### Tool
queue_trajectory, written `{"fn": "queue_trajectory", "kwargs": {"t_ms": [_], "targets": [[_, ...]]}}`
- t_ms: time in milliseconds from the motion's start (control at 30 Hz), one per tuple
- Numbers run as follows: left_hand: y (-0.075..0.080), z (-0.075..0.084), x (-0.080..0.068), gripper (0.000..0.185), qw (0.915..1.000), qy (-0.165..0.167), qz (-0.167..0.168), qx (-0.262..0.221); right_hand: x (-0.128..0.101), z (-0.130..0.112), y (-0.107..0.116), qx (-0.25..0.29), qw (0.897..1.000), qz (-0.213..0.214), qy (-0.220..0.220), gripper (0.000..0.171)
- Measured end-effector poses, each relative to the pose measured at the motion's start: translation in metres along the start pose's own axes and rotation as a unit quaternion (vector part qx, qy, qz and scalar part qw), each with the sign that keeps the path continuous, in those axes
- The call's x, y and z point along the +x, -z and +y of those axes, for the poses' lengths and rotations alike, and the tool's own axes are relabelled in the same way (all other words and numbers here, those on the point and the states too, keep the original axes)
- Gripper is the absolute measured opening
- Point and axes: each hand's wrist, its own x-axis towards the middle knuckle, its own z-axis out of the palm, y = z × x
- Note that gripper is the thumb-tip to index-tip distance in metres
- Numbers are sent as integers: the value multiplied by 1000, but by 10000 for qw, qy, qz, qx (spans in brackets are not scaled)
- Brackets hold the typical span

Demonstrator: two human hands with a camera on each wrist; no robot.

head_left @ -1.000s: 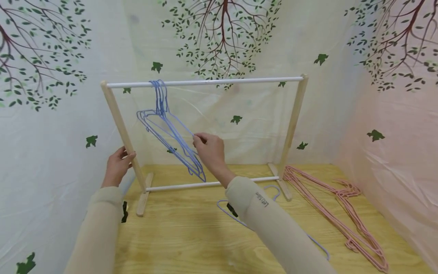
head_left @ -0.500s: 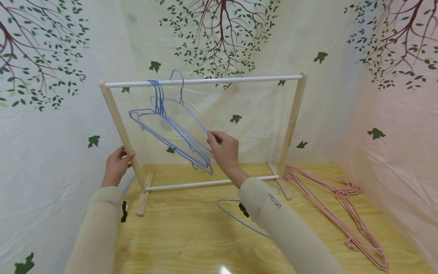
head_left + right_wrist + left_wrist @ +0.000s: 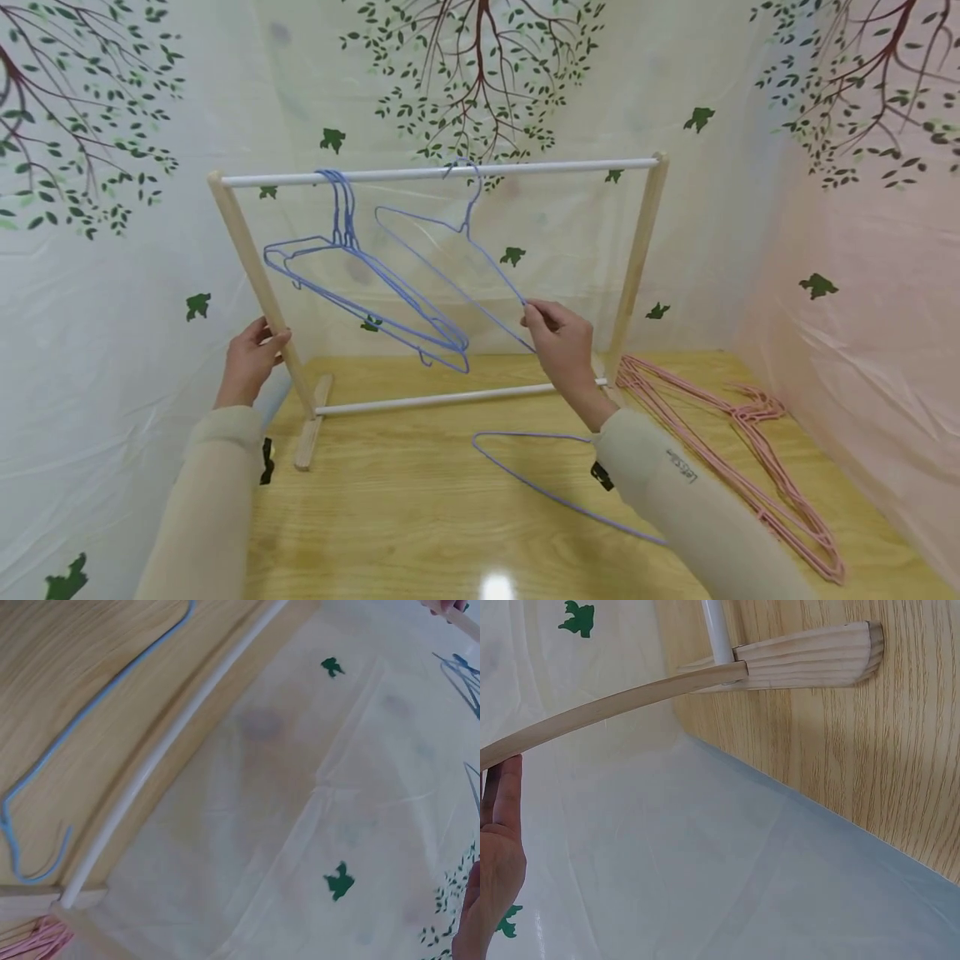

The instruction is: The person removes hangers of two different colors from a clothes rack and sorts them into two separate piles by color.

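My right hand (image 3: 562,342) pinches the sloping shoulder of a blue wire hanger (image 3: 496,268); its hook overlaps the white top bar (image 3: 555,169), right of the bar's middle. Several more blue hangers (image 3: 343,240) hang bunched toward the bar's left end. With thumb and fingers, my left hand (image 3: 253,360) grips the left wooden post (image 3: 244,250) of the small clothes rack; in the left wrist view, fingertips of that hand (image 3: 501,847) meet the post's edge. The right wrist view catches only a sliver of my right hand (image 3: 468,919).
Another blue hanger (image 3: 555,497) lies on the wooden table (image 3: 390,517) in front of the rack, partly hidden by my right sleeve. A stack of pink hangers (image 3: 753,410) lies at the right. The rack's lower white bar (image 3: 450,400) runs close above the table.
My right hand has drawn one blue hanger away from the bunch and moved it right along the bar; its hook rose above the bar midway. My left hand stays on the post.
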Motion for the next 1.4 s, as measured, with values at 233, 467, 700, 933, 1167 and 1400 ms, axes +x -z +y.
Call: {"fn": "queue_trajectory", "kwargs": {"t_ms": [233,467,700,933,1167,1400], "targets": [[0,-1,2,54,10000,53,47,21,-14,-1,39,-97,9993,64,-346,16],[-1,-3,3,53,10000,38,55,5,-30,20,69,19,9990,117,-430,15],[-2,-5,5,54,9999,86,92,-59,-52,33,98,-268,9973,88,-682,17],[-1,-5,5,54,9999,117,54,-29,-80,45,131,-669,9943,-171,-815,16],[0,-3,3,54,9999,107,32,0,-113,52,157,-1195,9862,-747,-871,14],[-1,-2,2,54,9999,120,22,3,-148,54,175,-1412,9796,-1225,-741,10]]}}
